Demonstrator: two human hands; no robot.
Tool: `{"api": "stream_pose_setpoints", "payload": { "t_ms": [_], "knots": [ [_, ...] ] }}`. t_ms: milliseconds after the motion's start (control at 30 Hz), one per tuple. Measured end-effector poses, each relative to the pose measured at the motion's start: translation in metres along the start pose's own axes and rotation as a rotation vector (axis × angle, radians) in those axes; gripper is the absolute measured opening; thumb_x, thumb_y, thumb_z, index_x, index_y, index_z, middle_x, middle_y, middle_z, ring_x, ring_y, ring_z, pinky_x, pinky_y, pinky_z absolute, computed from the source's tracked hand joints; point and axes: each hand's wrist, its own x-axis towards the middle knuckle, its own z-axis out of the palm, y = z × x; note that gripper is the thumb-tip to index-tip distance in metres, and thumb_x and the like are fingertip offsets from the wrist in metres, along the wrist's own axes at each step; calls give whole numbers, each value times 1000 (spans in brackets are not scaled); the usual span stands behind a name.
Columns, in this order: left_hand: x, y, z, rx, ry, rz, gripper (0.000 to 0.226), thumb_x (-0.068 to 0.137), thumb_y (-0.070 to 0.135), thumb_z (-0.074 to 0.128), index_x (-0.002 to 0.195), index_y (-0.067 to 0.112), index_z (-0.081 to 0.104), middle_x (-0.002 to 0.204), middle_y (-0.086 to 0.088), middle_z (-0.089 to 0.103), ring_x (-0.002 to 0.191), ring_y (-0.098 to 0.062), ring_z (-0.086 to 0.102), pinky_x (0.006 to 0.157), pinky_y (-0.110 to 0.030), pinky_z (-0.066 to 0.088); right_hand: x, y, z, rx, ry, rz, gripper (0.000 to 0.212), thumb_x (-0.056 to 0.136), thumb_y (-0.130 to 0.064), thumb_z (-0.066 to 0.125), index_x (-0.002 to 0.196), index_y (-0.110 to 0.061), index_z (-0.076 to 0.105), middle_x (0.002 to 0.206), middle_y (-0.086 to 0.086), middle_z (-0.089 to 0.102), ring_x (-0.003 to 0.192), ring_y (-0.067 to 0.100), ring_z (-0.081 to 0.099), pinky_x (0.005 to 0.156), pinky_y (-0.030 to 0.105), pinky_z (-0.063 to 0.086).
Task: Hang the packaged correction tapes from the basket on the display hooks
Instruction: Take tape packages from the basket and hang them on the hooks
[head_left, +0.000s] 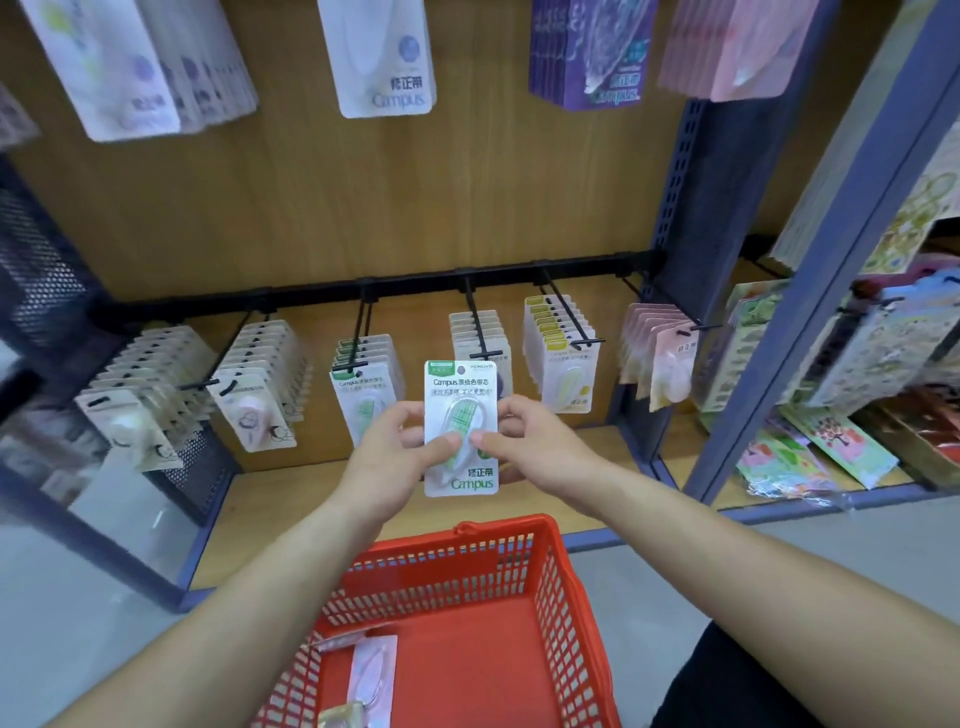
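To the left, green packs (363, 387) of the same print hanging on a hook (358, 332), probably the target row. Next, left hand (387, 457) curled round the left edge of the pack, thumb pressed on the front, fingers behind. Between both hands, held upright in front of the lower row and above the basket: pack (460, 387), a flat printed card with a clear blister over the tape; hang hole at the top too small to make out. Probably very light and fairly stiff, yet liable to bend at the card and slick on the blister. Best pinched low at the card edges, as now, leaving the top free to meet the hook tip. Then right hand (535, 447), likewise pinching the right edge, thumb on the front, fingers curled behind. Below, red basket (545, 561), with a pink pack (371, 670) lying inside, not yet hung.
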Motion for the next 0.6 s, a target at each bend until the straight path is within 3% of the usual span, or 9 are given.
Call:
{"api": "stream_pose_setpoints", "payload": {
  "t_ms": [67, 133, 233, 400, 600],
  "knots": [
    [-6, -3, -15, 54, 30, 36, 29, 91, 13, 75, 118, 15, 63, 99, 1, 80, 93, -21, 77, 89, -41, 59, 2, -3, 14, 1, -10, -15, 26, 98, -17, 66, 121, -7, 57, 114, 9, 74, 99, 23, 75, 65, 28, 61],
    [-10, -7, -37, 233, 97, 103, 25, 89, 19, 78, 111, 21, 68, 97, 5, 79, 92, -12, 75, 87, -31, 59, 10, -1, 31, -34, -1, -20, 23, 98, -17, 67, 118, -10, 59, 111, 9, 75, 98, 24, 75, 71, 39, 64],
    [-17, -13, -75, 490, 147, 125, 32, 87, 36, 78, 115, 26, 65, 109, 11, 73, 96, -6, 69, 94, -35, 56, 27, 7, 60, -115, 24, 1, 14, 98, -19, 66, 110, -18, 61, 106, 5, 75, 96, 22, 75, 82, 50, 62],
    [-33, -20, -128, 845, 182, 103, 46, 89, 42, 73, 130, 26, 62, 126, 7, 69, 113, -13, 65, 101, -35, 51, 60, 7, 100, -158, 84, -8, 10, 100, -22, 63, 110, -21, 61, 105, -6, 73, 95, 17, 73, 87, 49, 60],
    [-32, -19, -152, 868, 156, 133, 43, 90, 43, 70, 130, 29, 62, 130, 8, 67, 118, -12, 62, 105, -37, 50, 90, 11, 118, -146, 166, -15, 15, 102, -24, 59, 116, -20, 62, 109, -8, 72, 98, 12, 70, 89, 44, 59]
  ]
}}
